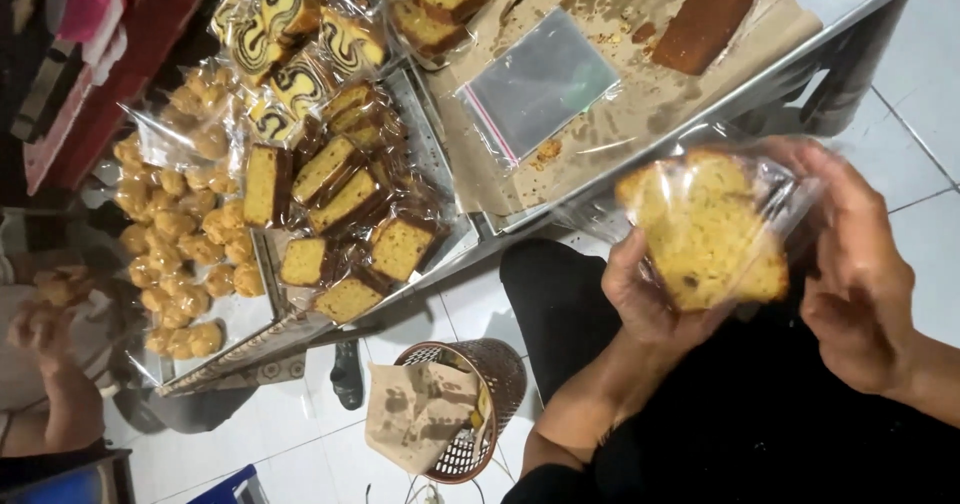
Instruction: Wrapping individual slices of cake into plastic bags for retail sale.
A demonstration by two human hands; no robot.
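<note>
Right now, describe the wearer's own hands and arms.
Both hands, left hand and right hand, are bare: no gloves, and no rings or watch that I can see. The forearms are uncovered, with no sleeves visible up to the frame's edge.

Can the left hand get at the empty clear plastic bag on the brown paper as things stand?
Probably not right away: the left hand is under the bagged yellow cake slice, which the right hand also grips. The flat, empty clear plastic bag itself lies uncovered on the brown paper.
</note>
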